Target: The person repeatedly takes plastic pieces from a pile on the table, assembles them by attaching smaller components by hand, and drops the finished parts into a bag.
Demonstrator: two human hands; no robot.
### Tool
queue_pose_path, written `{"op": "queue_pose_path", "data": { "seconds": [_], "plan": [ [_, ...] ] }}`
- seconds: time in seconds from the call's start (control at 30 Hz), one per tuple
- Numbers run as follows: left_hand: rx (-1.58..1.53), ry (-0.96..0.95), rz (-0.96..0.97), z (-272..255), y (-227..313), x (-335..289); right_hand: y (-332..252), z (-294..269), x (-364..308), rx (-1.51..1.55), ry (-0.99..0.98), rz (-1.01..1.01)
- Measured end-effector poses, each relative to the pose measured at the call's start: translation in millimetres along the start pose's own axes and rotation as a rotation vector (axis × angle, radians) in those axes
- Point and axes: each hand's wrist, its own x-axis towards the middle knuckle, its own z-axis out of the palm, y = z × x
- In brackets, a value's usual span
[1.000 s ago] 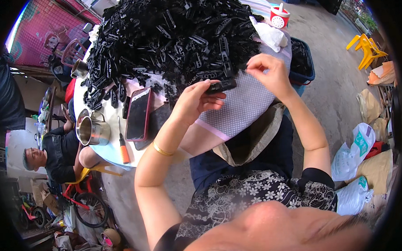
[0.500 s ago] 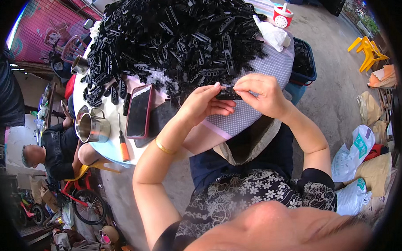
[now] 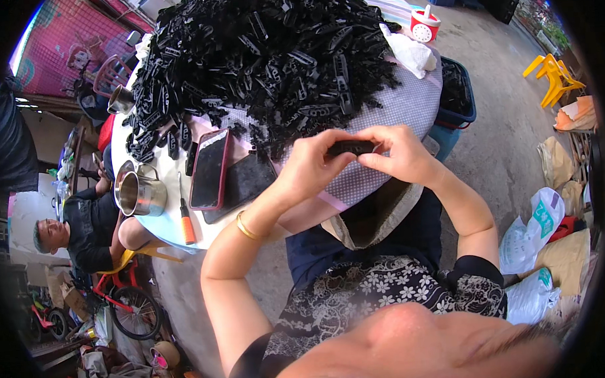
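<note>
Between both hands, over the near edge of the table, is a small elongated black plastic part [image 3: 352,147]. My left hand [image 3: 313,163] is closed on its left end, thumb below and fingers curled over the top. The fingers and thumb of my right hand [image 3: 400,152] pinch its right end. The part's exact kind and the detail under my fingers cannot be made out. Beyond my hands rises a big heap of black plastic parts [image 3: 258,64], some long and narrow with slots.
Left of my left arm lie a phone [image 3: 208,169], an orange-handled screwdriver [image 3: 185,220] and a metal mug [image 3: 141,193]. A red and white cup [image 3: 425,25] and a crumpled white bag [image 3: 412,52] stand at the far right. An open sack [image 3: 373,220] hangs below the table edge; a person [image 3: 84,226] sits at left.
My left fingers, outstretched before, have curled over the black part. My right hand has moved slightly down and now grips its right end. The seated person's head has turned.
</note>
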Motion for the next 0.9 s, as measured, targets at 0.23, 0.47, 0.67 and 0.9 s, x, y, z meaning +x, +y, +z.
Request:
{"op": "queue_pose_path", "data": {
  "seconds": [0.23,0.47,0.67,0.9],
  "plan": [
    [-0.022,-0.046,0.08,-5,4,-1,4,-4,-20,-0.197,0.023,-0.194],
    [0.672,0.554,0.038,-51,-56,15,7,-37,-36,-0.343,-0.412,-0.334],
    [0.716,0.431,0.305,-28,-37,38,14,-38,-4,-0.386,0.115,-0.06],
    [0.801,0.348,0.218,-2,-35,43,57,-22,34,-0.757,0.339,-0.291]
  ]
}}
